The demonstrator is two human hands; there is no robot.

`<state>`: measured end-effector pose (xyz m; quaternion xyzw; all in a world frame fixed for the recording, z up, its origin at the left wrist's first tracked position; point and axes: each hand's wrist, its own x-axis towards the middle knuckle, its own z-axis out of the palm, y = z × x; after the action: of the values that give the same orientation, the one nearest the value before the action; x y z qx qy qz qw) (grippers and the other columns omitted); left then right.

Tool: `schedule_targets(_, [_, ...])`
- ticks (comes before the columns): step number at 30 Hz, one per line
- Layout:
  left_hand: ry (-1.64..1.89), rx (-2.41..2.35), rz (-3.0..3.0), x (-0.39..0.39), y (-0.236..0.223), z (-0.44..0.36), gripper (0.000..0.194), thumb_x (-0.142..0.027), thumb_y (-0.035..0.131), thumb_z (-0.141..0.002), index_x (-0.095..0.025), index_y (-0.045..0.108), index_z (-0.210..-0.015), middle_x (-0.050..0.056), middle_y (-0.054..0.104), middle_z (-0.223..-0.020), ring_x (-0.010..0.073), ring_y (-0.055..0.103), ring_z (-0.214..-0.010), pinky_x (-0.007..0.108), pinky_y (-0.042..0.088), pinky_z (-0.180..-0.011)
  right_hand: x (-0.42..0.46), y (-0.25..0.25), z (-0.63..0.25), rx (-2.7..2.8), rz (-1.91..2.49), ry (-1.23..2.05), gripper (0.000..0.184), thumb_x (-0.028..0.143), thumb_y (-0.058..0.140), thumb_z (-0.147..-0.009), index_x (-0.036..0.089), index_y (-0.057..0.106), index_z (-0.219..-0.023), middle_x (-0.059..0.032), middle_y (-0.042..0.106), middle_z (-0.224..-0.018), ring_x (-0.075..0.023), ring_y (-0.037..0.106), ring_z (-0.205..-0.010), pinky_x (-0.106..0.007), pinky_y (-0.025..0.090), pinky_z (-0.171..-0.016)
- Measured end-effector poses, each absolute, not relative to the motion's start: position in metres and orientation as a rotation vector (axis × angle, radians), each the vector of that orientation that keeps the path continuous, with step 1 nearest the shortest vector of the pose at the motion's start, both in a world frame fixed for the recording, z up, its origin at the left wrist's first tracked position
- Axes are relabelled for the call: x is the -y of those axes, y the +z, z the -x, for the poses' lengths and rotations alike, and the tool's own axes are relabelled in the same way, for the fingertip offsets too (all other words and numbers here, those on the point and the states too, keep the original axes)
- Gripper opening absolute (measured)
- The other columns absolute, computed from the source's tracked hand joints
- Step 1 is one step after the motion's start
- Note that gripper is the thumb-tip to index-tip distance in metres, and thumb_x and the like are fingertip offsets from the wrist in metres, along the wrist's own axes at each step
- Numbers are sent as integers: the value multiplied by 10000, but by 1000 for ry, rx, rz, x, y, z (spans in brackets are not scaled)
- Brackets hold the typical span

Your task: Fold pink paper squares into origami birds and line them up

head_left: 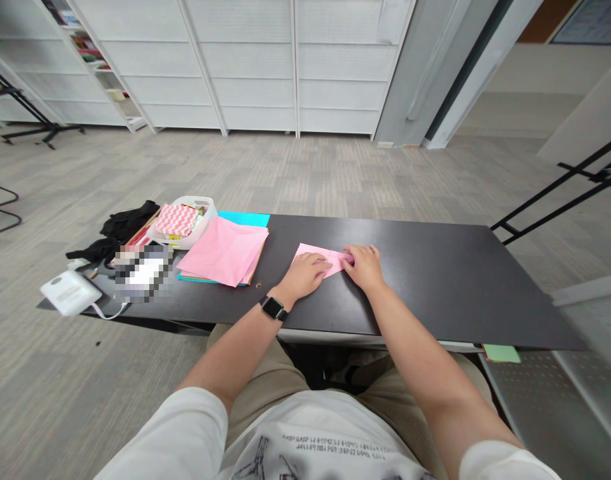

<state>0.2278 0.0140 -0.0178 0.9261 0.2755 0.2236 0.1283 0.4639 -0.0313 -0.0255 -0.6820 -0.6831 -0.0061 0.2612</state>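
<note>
A folded sheet of pink paper (pixel 310 250) lies on the dark tabletop in front of me, with crease lines on it. My left hand (pixel 305 272) rests over its left and middle part, fingers stretched out and pressing down on it. At the paper's right end, my right hand (pixel 364 263) has thumb and fingers closed around the edge, where the paper looks bent up. The fingers partly cover the sheet, so its full shape is hidden. A dark smartwatch (pixel 273 307) is on my left wrist.
To the left lies a stack of pink paper sheets (pixel 222 250) with a blue sheet (pixel 245 219) under it. Beyond are a white basket (pixel 208 217), black cloth (pixel 130 223), a pixelated device (pixel 144 273) and a white cabled box (pixel 70 293). The black table (pixel 435 280) reaches far right.
</note>
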Motion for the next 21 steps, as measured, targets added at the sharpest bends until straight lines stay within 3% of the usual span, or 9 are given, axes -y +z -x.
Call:
schedule_targets(7, [660,-790,-2708,-11,-14,-231,282,-233,558,-1025,-281,791,-1177,45,698,-1412,266,587,-1307,505,460,-1163,38,-22,-457,1851,1831,-84,379,369,669,-937,261,669,-1300,-122,674,-1273,-330,580,-1226,-581,235,-1254])
schedule_targets(13, [675,-901,-2661,-10,-14,-234,300,-289,594,-1011,-263,729,-1278,74,735,-1332,277,611,-1269,487,470,-1133,44,-17,-443,1935,1806,-72,425,457,656,-960,268,637,-1340,-139,662,-1313,-352,555,-1265,-667,162,-1277])
schedule_targets(21, [659,-905,-2674,-12,-17,-232,338,-401,623,-1014,-232,721,-1291,84,732,-1349,291,608,-1286,480,455,-1127,42,-25,-446,1869,1876,-72,520,500,671,-938,239,606,-1384,-172,595,-1416,-372,529,-1322,-730,167,-1252])
